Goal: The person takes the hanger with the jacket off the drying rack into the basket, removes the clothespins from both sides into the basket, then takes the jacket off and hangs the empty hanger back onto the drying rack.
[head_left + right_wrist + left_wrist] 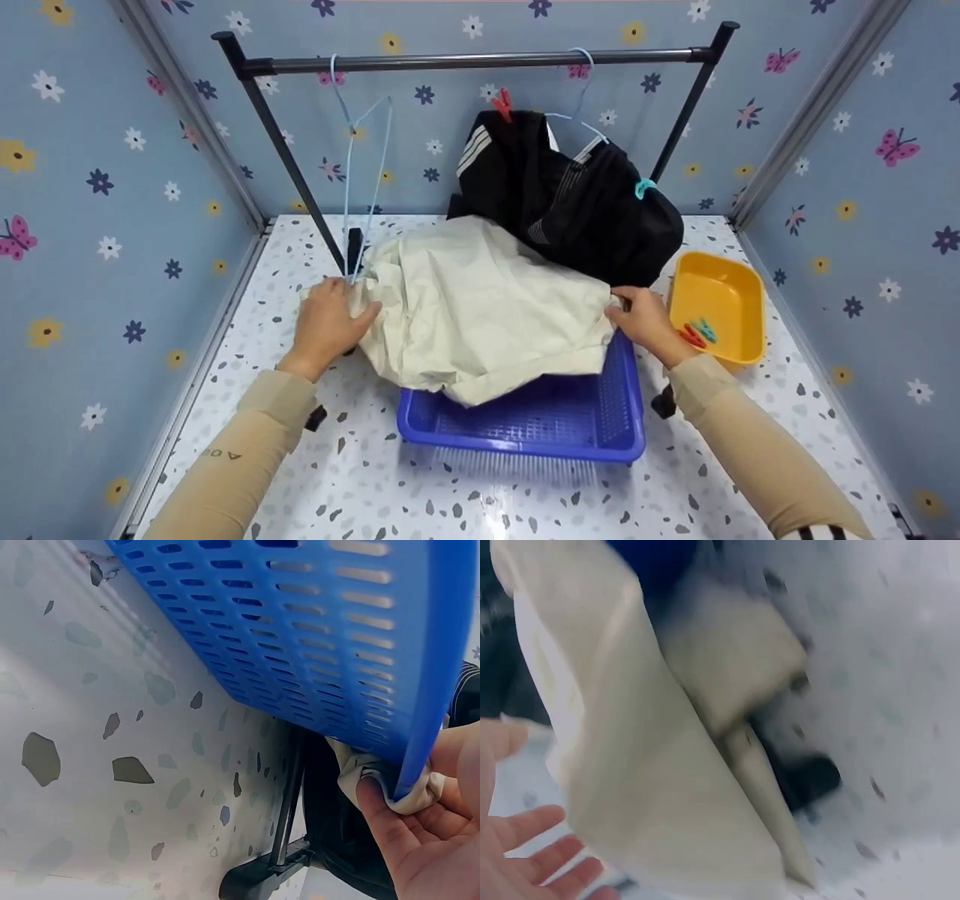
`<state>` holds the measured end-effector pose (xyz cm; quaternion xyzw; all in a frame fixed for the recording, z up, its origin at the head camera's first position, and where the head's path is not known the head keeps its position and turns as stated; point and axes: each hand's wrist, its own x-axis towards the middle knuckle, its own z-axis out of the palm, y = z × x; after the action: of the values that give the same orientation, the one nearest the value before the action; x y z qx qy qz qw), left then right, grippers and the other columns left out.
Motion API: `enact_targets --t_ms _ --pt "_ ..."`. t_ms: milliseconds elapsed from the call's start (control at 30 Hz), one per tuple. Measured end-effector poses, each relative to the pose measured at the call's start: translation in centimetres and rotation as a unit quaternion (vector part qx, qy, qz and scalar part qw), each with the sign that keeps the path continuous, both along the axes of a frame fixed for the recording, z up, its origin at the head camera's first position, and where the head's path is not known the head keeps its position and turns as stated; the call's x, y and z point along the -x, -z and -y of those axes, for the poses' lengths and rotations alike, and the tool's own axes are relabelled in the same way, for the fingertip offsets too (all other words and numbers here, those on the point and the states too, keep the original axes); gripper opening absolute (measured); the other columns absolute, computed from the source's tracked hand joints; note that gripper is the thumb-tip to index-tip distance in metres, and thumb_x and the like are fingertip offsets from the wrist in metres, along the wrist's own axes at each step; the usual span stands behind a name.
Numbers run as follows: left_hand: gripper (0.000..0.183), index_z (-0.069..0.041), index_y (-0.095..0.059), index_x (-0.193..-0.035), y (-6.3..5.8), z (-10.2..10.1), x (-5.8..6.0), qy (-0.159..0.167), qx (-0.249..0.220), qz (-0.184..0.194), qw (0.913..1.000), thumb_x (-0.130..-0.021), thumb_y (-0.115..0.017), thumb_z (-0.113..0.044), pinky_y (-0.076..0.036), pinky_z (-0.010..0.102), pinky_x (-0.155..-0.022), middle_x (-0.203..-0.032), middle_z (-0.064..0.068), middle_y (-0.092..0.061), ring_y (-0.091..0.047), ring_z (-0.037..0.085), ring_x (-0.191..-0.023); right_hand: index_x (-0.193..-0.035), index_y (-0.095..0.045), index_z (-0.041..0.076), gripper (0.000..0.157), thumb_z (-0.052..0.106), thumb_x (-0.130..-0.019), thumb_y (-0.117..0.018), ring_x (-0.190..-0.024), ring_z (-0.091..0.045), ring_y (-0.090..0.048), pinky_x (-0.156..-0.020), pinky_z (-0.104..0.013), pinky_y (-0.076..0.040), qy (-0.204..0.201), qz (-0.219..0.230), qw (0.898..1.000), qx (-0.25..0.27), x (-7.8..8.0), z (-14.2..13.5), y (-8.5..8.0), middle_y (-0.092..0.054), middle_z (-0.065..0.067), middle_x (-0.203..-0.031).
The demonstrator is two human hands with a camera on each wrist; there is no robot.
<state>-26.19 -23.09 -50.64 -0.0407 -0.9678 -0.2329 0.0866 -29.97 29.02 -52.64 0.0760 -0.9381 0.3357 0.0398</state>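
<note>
I see right hand (pixel 643 319) pinching cream cloth (pixel 495 300) by the right edge of the blue basket (pixel 525 448), seemingly to keep it spread | left hand (pixel 324 324): fingers loosely spread beside it, perhaps guiding | it covers the basket's far edge, spilling past the left.

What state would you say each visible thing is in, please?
Cream garment: creased, draped over basket
Blue basket: upright, partly covered
Left hand: spread, beside the cream garment
Right hand: pinching the cream garment's edge
Left hanger: hooked, lower end hidden
Right hanger: bearing black garment
Black garment: hung, pegged
Red peg: clipped
Teal peg: clipped
Yellow basin: upright, holding loose pegs
Black rack: standing
</note>
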Motion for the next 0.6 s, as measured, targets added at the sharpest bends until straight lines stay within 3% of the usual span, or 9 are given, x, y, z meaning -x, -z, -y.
enact_targets --t_ms 133,267,433,600 --pt "0.102 0.014 -0.038 -0.166 0.3 2.5 0.9 -0.029 -0.027 0.086 0.9955 -0.105 -0.070 -0.060 -0.038 0.080 -0.125 -0.169 0.043 -0.040 -0.042 0.063 -0.155 -0.133 -0.074 -0.013 0.038 0.007 -0.101 -0.074 -0.089 -0.033 -0.066 -0.088 -0.045 -0.056 0.005 -0.004 1.000 0.000 0.0 0.0 0.1 -0.077 -0.028 -0.102" --pt "0.125 0.016 -0.018 -0.172 1.0 4.2 1.8 -0.033 -0.056 0.152 0.9862 -0.100 -0.070 -0.072 -0.033 0.082 -0.129 -0.175 0.047 -0.025 -0.032 0.066 -0.161 -0.131 -0.076 -0.012 0.037 0.007 -0.100 -0.076 -0.089 -0.034 -0.067 -0.089 -0.045 -0.056 0.011 -0.005 1.000 -0.001 0.0 -0.1 0.3 -0.078 -0.027 -0.101" --pt "0.127 0.020 -0.011 -0.171 2.1 5.6 2.8 -0.025 -0.118 0.178 0.9767 -0.100 -0.071 -0.066 -0.031 0.077 -0.134 -0.177 0.048 -0.020 -0.030 0.064 -0.164 -0.129 -0.077 -0.012 0.036 0.007 -0.099 -0.077 -0.085 -0.030 -0.064 -0.086 -0.042 -0.055 0.012 -0.010 1.000 0.001 0.2 -0.1 0.4 -0.077 -0.024 -0.097" --pt "0.130 0.017 0.000 -0.173 3.0 6.2 3.2 -0.050 -0.199 0.198 0.9583 -0.100 -0.074 -0.061 -0.028 0.070 -0.138 -0.181 0.044 -0.011 -0.025 0.059 -0.169 -0.129 -0.077 -0.011 0.036 0.007 -0.098 -0.077 -0.088 -0.032 -0.066 -0.088 -0.044 -0.055 0.013 -0.011 1.000 0.003 0.1 -0.1 0.4 -0.078 -0.025 -0.099"
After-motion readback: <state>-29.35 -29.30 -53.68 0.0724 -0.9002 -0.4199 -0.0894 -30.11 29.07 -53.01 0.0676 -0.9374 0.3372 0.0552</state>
